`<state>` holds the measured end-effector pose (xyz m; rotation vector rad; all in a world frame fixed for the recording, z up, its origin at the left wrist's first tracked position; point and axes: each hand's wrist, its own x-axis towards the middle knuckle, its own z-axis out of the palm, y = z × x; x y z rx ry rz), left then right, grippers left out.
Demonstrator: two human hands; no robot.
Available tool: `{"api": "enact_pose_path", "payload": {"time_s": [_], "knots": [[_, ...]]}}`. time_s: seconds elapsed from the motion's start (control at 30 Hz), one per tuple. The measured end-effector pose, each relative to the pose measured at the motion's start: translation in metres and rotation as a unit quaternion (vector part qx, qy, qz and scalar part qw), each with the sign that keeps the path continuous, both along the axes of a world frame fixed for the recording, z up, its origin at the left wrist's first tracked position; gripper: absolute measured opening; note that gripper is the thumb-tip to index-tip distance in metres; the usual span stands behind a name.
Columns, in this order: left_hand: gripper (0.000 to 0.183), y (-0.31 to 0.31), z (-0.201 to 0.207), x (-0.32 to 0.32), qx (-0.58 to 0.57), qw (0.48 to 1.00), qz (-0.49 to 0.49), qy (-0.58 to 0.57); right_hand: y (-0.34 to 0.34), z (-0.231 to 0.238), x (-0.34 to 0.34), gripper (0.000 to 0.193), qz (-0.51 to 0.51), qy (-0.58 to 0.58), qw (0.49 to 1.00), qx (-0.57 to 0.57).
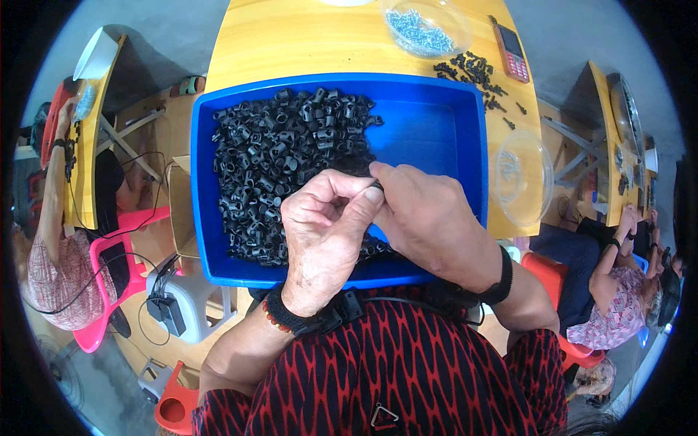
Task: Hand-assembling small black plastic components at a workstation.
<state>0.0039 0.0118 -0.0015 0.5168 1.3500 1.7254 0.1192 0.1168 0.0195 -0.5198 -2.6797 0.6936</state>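
My left hand (327,225) and my right hand (436,218) meet over the near middle of a blue plastic tray (342,79). Pinched between the fingertips of both is a small black plastic part (376,186), mostly covered by the thumbs and fingers. Its exact shape cannot be made out. A heap of short, hollow black plastic fittings (283,145) fills the tray's left side, and some lie below my hands. Bare blue bottom shows at the tray's far right.
Beyond the tray, a clear bowl (425,33) of small silvery screws stands on the yellow wooden table (291,43). Small black pieces (472,69) lie scattered beside a red keypad phone (511,51). Another clear bowl (520,178) sits right. People work at tables on both sides.
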Motion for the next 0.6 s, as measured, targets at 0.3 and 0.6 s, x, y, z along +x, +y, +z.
{"api": "enact_pose_path", "payload": {"time_s": [0.3, 0.6], "knots": [[0.004, 0.001, -0.001, -0.001, 0.008, 1.000, 0.000, -0.015, -0.007, 0.010, 0.000, 0.038, -0.025, -0.055, 0.997, 0.037], [0.003, -0.004, 0.004, -0.002, -0.003, 0.999, -0.031, 0.014, -0.007, 0.009, 0.007, 0.032, -0.026, 0.056, 0.995, -0.073]]}}
